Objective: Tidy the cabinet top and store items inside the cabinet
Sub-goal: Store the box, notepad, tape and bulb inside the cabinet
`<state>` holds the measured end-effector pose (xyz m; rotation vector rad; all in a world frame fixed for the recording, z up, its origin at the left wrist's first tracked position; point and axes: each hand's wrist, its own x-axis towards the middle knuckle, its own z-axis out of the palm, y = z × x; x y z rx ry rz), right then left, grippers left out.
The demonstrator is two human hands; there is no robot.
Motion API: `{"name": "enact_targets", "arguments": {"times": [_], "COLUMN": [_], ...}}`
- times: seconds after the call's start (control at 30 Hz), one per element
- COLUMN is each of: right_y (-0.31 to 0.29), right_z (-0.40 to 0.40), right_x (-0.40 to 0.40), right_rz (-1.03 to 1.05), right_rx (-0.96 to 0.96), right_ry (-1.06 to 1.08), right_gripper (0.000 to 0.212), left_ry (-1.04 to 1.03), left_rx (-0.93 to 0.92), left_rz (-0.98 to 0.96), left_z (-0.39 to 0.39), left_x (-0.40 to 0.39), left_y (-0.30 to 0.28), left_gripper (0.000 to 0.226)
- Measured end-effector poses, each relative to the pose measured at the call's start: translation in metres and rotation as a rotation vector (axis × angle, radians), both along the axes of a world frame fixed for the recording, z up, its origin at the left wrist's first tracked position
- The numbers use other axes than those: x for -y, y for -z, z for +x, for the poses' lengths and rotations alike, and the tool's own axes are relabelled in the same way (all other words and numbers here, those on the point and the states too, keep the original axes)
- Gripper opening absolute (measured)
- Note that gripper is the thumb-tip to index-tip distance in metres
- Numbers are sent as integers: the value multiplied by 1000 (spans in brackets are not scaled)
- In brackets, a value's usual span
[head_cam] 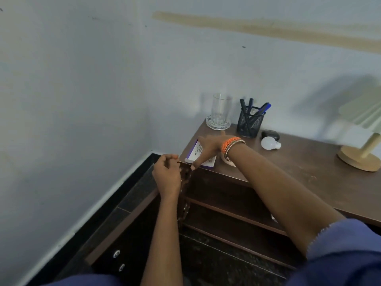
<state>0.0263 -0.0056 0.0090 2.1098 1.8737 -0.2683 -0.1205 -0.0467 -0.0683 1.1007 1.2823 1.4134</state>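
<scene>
Nearest the camera, at lower centre of the frame, the cabinet door stands swung open to the left, exposing the dark shelves inside. Two round metal fittings show on the door's inner face at lower left.

The left hand sits at the cabinet's upper front corner, left of centre. Its fingers are curled against the edge by the hinge; whether they actually grip the edge or merely rest there cannot be told.

The right hand, wearing orange and metal bangles, reaches across the cabinet top at centre frame. Its fingers are spread flat over a white and purple box lying at the top's front left corner, with one fingertip at the box's near edge. The grip is not closed.

Handling assessment: the box appears to be light, stiff cardboard. Take it across its short sides, or slide it to the edge and pinch it. Its printing is partly covered and too blurred to read.

Just beside the wrist, a white round item is mostly hidden.

Further back, towards upper centre:
- a white bulb, fragile, to be held by its globe;
- a dark case touching or just behind it;
- a mesh pen holder with pens;
- a clear glass on a glass dish, slippery and breakable.

A lamp stands at the right edge.
</scene>
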Motion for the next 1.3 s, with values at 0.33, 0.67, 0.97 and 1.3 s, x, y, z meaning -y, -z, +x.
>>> {"name": "enact_targets", "arguments": {"times": [0.33, 0.67, 0.97, 1.3], "right_y": [-13, 69, 158, 182], "right_z": [-43, -46, 8, 25], "right_x": [60, 164, 225, 220], "right_rz": [249, -32, 198, 651], "right_rx": [-882, -2391, -2429, -1670], "right_ry": [1, 156, 738, 938], "right_gripper": [83, 81, 38, 30], "left_ry": [428, 950, 903, 784], "left_rx": [358, 548, -52, -160], "left_rz": [-123, -238, -708, -816], "left_z": [-18, -38, 6, 54], "left_x": [-3, 33, 35, 56], "left_y": [-5, 19, 63, 102], "left_gripper": [43, 46, 38, 32]}}
